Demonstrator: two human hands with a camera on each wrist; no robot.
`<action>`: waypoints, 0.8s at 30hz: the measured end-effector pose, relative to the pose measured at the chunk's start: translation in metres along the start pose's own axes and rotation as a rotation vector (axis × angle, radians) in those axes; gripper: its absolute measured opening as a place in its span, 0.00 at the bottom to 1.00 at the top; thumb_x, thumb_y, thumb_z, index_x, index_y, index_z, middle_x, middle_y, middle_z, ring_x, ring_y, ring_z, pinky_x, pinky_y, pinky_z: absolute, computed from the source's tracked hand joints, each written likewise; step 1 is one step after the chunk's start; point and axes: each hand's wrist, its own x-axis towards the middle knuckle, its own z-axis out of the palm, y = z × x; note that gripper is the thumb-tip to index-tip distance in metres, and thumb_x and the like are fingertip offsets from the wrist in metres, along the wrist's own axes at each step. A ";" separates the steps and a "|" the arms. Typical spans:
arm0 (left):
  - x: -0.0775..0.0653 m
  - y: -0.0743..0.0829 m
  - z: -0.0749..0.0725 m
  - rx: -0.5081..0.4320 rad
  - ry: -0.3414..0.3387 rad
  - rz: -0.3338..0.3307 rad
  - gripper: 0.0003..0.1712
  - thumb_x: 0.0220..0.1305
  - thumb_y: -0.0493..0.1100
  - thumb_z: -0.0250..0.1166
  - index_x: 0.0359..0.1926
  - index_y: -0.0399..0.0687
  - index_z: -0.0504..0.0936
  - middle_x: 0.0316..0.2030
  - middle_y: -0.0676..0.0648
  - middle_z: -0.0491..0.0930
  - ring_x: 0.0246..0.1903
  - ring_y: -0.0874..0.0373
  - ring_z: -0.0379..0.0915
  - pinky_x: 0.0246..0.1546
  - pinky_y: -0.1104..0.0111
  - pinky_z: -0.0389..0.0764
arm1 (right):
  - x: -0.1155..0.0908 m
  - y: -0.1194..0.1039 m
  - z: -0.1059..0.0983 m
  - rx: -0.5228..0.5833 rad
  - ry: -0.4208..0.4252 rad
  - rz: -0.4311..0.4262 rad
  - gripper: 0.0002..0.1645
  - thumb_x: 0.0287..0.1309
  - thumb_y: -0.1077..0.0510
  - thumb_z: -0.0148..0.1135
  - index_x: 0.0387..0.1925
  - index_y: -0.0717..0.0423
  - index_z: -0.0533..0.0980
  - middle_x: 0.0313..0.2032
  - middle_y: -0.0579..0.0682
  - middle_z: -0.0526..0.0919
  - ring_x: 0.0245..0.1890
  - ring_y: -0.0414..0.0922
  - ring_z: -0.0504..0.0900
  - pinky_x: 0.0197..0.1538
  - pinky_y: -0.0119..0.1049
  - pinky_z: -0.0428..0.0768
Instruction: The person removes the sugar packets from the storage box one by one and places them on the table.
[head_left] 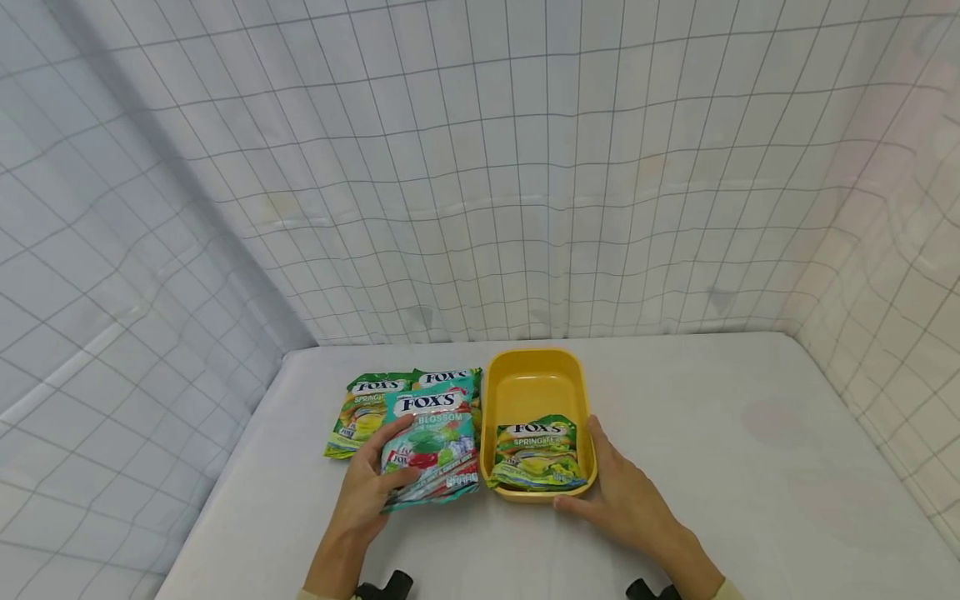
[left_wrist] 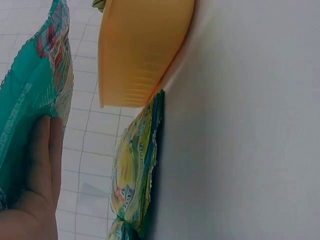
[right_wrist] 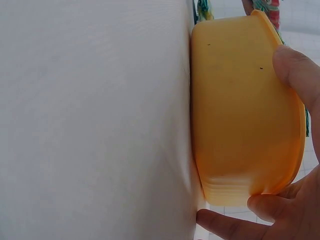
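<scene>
My left hand [head_left: 371, 475] grips a teal Fox's candy bag [head_left: 431, 450], thumb in front, held just left of the yellow plastic tub [head_left: 534, 360]. In the left wrist view fingers [left_wrist: 42, 160] lie along the back of that bag, which is raised off the table. My right hand [head_left: 626, 500] holds the tub's near right corner, its thumb [right_wrist: 295, 70] at the front rim and other fingers on the right side. Inside the tub's near half lies a green Fox's Spring Tea bag [head_left: 538, 457].
Two more green Fox's candy bags, one at left [head_left: 363, 417] and one behind the teal bag [head_left: 447, 377], lie left of the tub. A white table [head_left: 750, 467] bears everything. Grid-patterned white sheets [head_left: 525, 208] hang at the back and both sides.
</scene>
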 end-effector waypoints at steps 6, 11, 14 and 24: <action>-0.005 -0.006 -0.009 0.015 0.029 -0.042 0.45 0.55 0.18 0.64 0.74 0.43 0.67 0.70 0.39 0.60 0.60 0.44 0.68 0.52 0.64 0.82 | 0.000 -0.001 0.000 0.005 -0.004 0.005 0.81 0.43 0.22 0.72 0.82 0.54 0.39 0.76 0.61 0.58 0.70 0.61 0.67 0.67 0.58 0.69; -0.009 -0.014 -0.013 0.032 0.045 -0.073 0.45 0.56 0.18 0.65 0.74 0.44 0.67 0.70 0.39 0.61 0.59 0.45 0.69 0.52 0.64 0.81 | -0.001 -0.002 -0.001 0.006 -0.005 0.008 0.81 0.42 0.21 0.71 0.82 0.54 0.40 0.76 0.62 0.58 0.70 0.62 0.67 0.67 0.59 0.69; -0.010 -0.020 -0.014 0.030 0.058 -0.085 0.45 0.55 0.17 0.64 0.74 0.43 0.68 0.70 0.38 0.61 0.59 0.45 0.70 0.51 0.64 0.82 | -0.001 -0.001 -0.001 0.007 -0.009 0.006 0.81 0.42 0.20 0.70 0.82 0.54 0.39 0.76 0.62 0.58 0.70 0.62 0.67 0.67 0.59 0.69; -0.013 -0.034 -0.012 0.040 0.065 -0.107 0.45 0.53 0.17 0.66 0.72 0.41 0.70 0.68 0.36 0.66 0.56 0.46 0.73 0.50 0.63 0.82 | -0.001 0.002 0.000 -0.003 0.006 -0.024 0.81 0.42 0.18 0.67 0.82 0.54 0.39 0.76 0.62 0.58 0.69 0.62 0.68 0.66 0.58 0.70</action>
